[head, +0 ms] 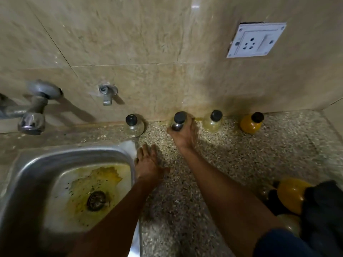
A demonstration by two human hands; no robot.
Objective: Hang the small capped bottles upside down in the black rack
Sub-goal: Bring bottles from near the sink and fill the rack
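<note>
Several small black-capped bottles stand upright in a row on the speckled counter against the tiled wall. My right hand (185, 133) is closed around the second bottle (178, 121), a clear one. To its left stands a clear, empty-looking bottle (134, 125). To its right are a pale yellow bottle (213, 121) and an orange bottle (251, 123). My left hand (148, 164) rests flat on the counter by the sink's rim, fingers spread, holding nothing. The black rack (324, 210) shows at the lower right, with an orange bottle (291, 194) lying against it.
A steel sink (27, 169) with yellow stains and a drain fills the lower left. A tap (31, 112) and a small valve (107, 93) project from the wall above it. A white socket plate (256, 39) sits high on the right wall.
</note>
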